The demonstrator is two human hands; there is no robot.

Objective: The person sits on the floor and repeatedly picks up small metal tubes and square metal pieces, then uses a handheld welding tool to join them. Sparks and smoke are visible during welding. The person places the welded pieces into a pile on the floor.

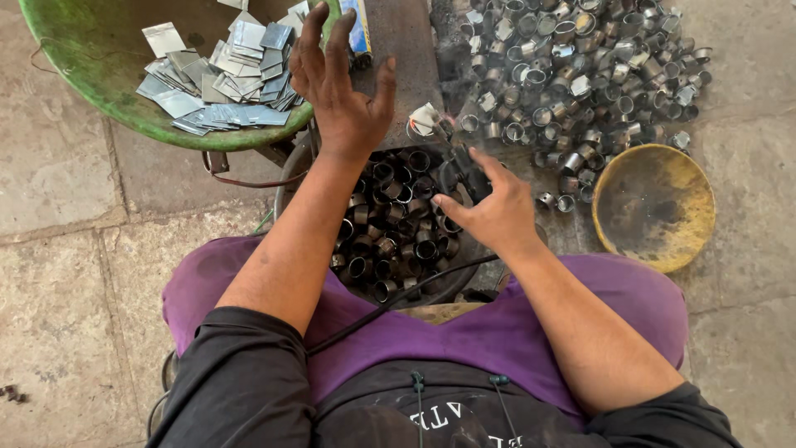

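Green basin [91, 91] holds flat metal sheets [224, 79]. Dark bowl [286, 178] between the knees holds blackened rings [390, 241]. Yellow dish [655, 207] sits bare beside the shiny ring pile [580, 66] on the floor. Left hand [344, 91] hovers, fingers spread; right hand [489, 207] fingers wrapped around black tool [464, 174].

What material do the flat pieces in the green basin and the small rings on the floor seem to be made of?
The flat pieces look like thin sheet metal: grey, dull shine, straight cut edges. The small rings seem to be the same sheet bent round, grey and glinting. The green basin has a matte, scuffed surface; whether plastic or painted metal is unclear.
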